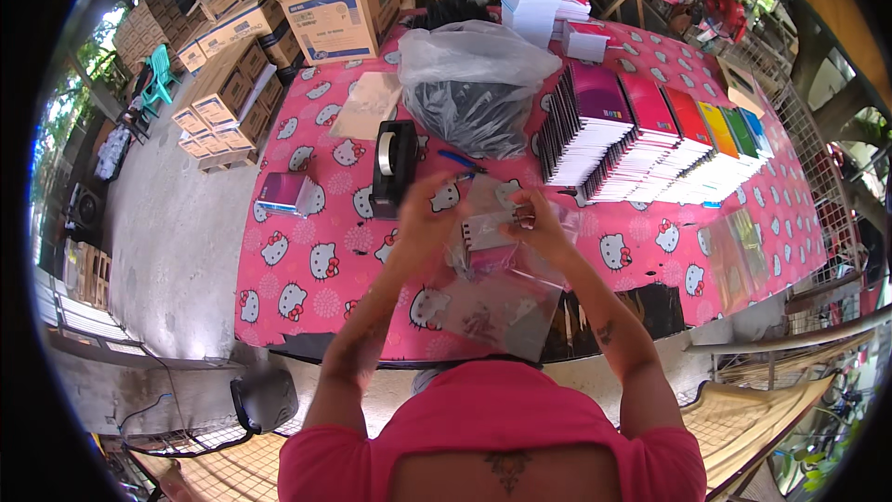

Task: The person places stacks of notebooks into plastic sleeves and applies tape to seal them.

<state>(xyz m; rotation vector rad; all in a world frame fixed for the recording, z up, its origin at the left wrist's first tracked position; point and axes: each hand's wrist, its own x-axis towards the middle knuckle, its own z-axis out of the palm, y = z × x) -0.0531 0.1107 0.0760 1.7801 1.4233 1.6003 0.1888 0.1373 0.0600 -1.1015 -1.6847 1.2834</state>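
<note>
One bagged notebook [485, 232]: left hand [431, 216], nine o'clock, blurred, grip indeterminate; right hand [539, 226], three o'clock, fingers curled, hold unclear. Uneven pulling could tear the clear plastic [456, 256].

A bright pink top [492, 400] has a wide neckline and 2 short sleeves [669, 467]. 1 dark ornamental tattoo [507, 468] shows inside the neckline; the right forearm [621, 349] bears 1 smaller dark marking [606, 332].

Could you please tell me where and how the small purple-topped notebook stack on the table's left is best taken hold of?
Probably across the left and right edges of the notebook stack, coming from above: it lies flat, so its sides suit the grip, and the tape dispenser stands apart to its right.
</note>
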